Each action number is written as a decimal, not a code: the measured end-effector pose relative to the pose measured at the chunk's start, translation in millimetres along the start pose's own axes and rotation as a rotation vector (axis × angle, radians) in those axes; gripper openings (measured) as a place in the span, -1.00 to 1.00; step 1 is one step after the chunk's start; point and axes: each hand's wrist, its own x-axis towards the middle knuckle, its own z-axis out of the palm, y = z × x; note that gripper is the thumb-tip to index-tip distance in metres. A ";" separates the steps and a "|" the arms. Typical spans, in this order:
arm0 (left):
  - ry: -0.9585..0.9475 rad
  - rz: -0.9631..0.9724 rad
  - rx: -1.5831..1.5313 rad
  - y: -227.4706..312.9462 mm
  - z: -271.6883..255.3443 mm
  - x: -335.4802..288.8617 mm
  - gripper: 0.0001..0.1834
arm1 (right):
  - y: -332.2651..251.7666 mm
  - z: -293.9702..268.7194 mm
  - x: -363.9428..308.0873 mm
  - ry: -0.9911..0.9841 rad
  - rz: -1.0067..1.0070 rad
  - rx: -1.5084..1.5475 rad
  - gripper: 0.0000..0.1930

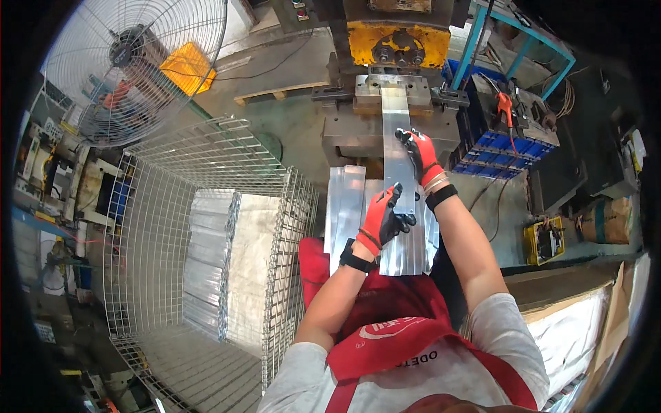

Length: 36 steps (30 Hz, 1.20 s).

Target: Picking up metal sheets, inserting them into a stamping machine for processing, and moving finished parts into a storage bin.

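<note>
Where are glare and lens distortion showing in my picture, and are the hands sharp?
Head view: bright glare on the far end of the metal strip, with streaked reflections on the stacked strips; head view: wire mesh cage bowed by the fisheye, rim black; head view: left hand and right hand look reasonably sharp.

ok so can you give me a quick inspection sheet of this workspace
Surface: press bed dark, worn-looking; support under the strip stack hidden.
Job's things: metal strip, far end at the die block; strip stack in front of the person.
Clutter: red-handled tool on blue crates; small yellow bin at right.
Hands: gloved left hand at the strip's near end, gloved right hand at its right edge; grip unclear.
Cables: dark cable on floor, right.
Surroundings: wire cage, fan at left.
</note>
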 end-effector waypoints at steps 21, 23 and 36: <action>0.024 0.012 -0.024 -0.3 0.9 1.1 -0.66 | 8.5 12.6 -18.9 0.063 -0.070 -0.048 -0.82; 0.028 0.010 -0.012 -2.7 -3.1 2.7 -0.64 | 10.8 11.0 -18.6 0.061 -0.068 -0.047 -0.81; -0.016 -0.012 -0.086 -1.8 -5.2 5.7 -0.67 | 1.2 12.6 -21.9 0.053 -0.038 -0.146 -0.79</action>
